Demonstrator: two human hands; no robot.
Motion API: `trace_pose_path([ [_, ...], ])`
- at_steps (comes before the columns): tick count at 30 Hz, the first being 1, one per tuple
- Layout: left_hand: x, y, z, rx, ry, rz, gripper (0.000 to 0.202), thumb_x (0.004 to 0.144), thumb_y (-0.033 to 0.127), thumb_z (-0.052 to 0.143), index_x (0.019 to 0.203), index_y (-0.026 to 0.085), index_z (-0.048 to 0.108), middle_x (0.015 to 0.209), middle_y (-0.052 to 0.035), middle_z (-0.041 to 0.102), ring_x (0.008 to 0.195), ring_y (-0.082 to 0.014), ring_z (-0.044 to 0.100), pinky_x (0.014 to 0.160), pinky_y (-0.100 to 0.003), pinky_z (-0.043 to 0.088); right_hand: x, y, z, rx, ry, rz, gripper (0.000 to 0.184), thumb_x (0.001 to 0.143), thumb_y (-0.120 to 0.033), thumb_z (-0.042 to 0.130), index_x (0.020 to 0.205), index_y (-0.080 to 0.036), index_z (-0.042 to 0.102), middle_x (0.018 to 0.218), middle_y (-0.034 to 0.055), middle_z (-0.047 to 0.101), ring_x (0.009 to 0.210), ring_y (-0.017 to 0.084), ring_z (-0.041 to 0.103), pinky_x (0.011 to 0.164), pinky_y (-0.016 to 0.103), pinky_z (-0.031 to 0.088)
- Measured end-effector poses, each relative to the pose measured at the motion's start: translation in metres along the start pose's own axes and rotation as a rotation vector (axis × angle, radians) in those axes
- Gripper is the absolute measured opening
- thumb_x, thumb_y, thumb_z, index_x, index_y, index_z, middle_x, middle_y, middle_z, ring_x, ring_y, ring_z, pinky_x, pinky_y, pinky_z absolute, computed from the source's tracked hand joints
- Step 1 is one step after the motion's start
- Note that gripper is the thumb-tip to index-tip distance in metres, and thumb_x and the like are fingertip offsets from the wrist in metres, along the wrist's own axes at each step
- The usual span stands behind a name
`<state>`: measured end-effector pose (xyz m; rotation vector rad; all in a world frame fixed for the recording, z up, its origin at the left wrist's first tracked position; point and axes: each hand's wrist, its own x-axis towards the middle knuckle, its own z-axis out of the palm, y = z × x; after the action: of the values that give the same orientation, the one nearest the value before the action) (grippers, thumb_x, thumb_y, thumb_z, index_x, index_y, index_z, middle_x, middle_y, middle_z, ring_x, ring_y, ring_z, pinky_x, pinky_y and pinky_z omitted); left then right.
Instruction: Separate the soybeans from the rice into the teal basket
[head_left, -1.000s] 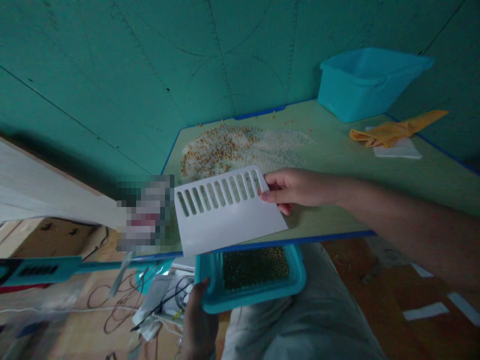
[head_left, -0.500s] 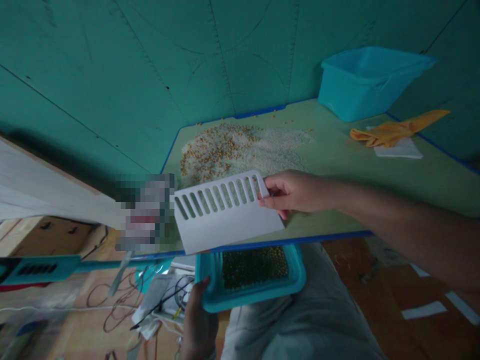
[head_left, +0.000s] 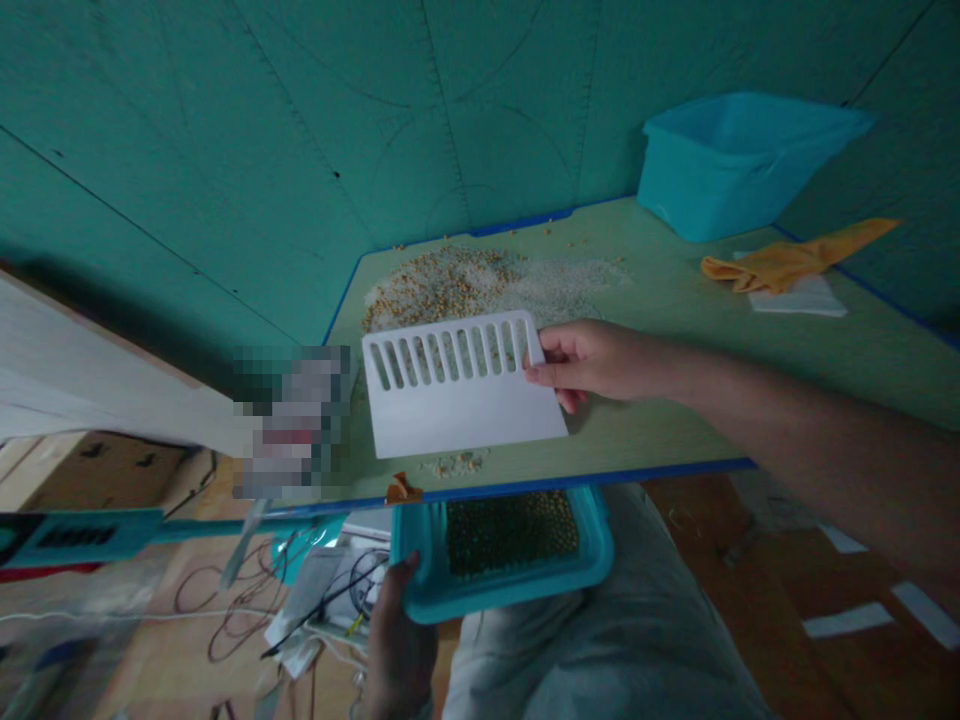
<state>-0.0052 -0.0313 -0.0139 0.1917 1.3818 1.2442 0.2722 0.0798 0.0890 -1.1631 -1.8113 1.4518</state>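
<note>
My right hand pinches the right side of a white slotted scraper, thumb in front and fingers behind. The scraper is tilted over the near part of the table, its plain edge toward me. Behind it lies a spread pile of white grains and yellow beans, partly covered by the scraper. A small cluster of grains and beans lies close to the front edge. My left hand grips the left rim of a teal tray below that edge; dark green and yellow beans fill it.
A teal bin stands at the back right. An orange cloth lies on white paper near it. A pixelated object sits at the table's left end. A brown scrap rests on the front edge. Cables lie on the floor.
My right hand has moved the scraper away from the front edge toward the pile. The small cluster of grains and the brown scrap now show. My left hand and the tray stay put.
</note>
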Motion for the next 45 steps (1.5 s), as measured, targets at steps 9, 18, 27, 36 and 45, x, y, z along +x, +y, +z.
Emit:
trace_pose_path([
  [9, -0.0001, -0.0019, -0.0014, 0.002, 0.008, 0.031, 0.016, 0.055, 0.025, 0.076, 0.071, 0.023, 0.076, 0.071, -0.0003, 0.078, 0.064, -0.0215, 0.07, 0.067, -0.03, 0.058, -0.0013, -0.0001, 0.0024, 0.05, -0.059, 0.025, 0.01, 0.086, -0.022, 0.055, 0.077, -0.018, 0.051, 0.057, -0.0067, 0.054, 0.043, 0.005, 0.049, 0.043, 0.019, 0.037],
  [18, 0.0014, -0.0001, 0.0031, -0.014, -0.005, 0.01, 0.026, 0.049, 0.023, 0.08, 0.075, 0.022, 0.077, 0.07, 0.0004, 0.078, 0.06, -0.022, 0.07, 0.067, -0.031, 0.058, -0.0008, 0.0012, 0.0043, 0.089, -0.087, 0.027, 0.009, 0.086, -0.019, 0.055, 0.078, -0.016, 0.053, 0.059, -0.007, 0.054, 0.043, 0.003, 0.05, 0.041, 0.016, 0.037],
  [27, 0.0009, -0.0008, 0.0016, -0.018, -0.015, 0.034, 0.022, 0.051, 0.024, 0.079, 0.072, 0.023, 0.076, 0.073, 0.0005, 0.078, 0.061, -0.019, 0.069, 0.053, -0.023, 0.055, -0.0026, -0.0012, 0.0063, 0.072, -0.105, 0.049, 0.008, 0.086, -0.021, 0.055, 0.079, -0.016, 0.053, 0.063, -0.0056, 0.054, 0.045, 0.004, 0.049, 0.044, 0.018, 0.037],
  [36, 0.0023, -0.0034, 0.0011, -0.008, -0.009, 0.026, 0.013, 0.054, 0.024, 0.075, 0.067, 0.022, 0.074, 0.071, -0.0003, 0.078, 0.065, -0.0223, 0.071, 0.063, -0.028, 0.058, -0.0024, -0.0002, 0.0065, 0.062, -0.131, 0.044, 0.01, 0.085, -0.024, 0.056, 0.079, -0.016, 0.053, 0.064, -0.0048, 0.055, 0.046, 0.005, 0.049, 0.044, 0.019, 0.037],
  [45, 0.002, -0.0031, 0.0029, -0.009, 0.002, 0.02, 0.024, 0.047, 0.025, 0.081, 0.07, 0.023, 0.076, 0.073, 0.0013, 0.079, 0.063, -0.0206, 0.07, 0.064, -0.028, 0.057, -0.0004, 0.003, 0.0044, 0.03, -0.083, 0.019, 0.009, 0.086, -0.024, 0.054, 0.081, -0.018, 0.051, 0.066, -0.0041, 0.054, 0.047, 0.007, 0.049, 0.048, 0.022, 0.038],
])
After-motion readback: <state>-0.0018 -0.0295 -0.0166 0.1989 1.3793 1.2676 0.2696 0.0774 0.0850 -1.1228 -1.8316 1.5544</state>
